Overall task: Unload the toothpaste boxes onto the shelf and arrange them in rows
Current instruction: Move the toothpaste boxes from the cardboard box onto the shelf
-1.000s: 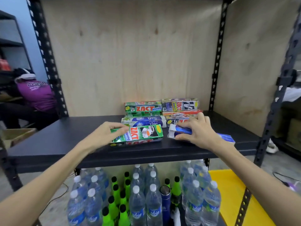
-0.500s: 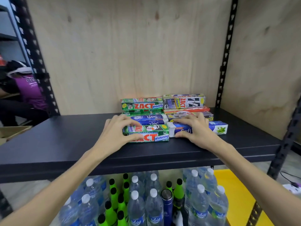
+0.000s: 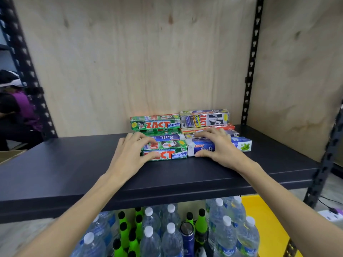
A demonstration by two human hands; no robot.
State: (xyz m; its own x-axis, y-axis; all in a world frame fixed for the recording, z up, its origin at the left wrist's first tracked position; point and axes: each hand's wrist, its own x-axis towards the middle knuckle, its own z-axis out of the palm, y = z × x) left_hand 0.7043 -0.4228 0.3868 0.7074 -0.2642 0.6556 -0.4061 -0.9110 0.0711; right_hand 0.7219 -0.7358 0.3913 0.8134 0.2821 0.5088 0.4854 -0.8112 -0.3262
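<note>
**Front row squared up on the shelf**

The green Zact Whitening box and the white-and-blue Safi box lay end to end toward the front edge of the black shelf, touching at their inner ends. A second earlier the green box had been skewed and the Safi box angled out to the right; by this moment both had been pushed back and straightened, parallel to the rows behind. The left hand gripped the left end of the green box, fingers curled over its top and thumb on its front face. The right hand held the Safi box the same way, fingers over the top, thumb at the front.

Behind them sat another Safi box and, against the plywood back panel, stacked Zact Whitening and Zact Smokers boxes. By the look of it, a third row was now formed and aligned. Water bottles stood below the shelf.
</note>
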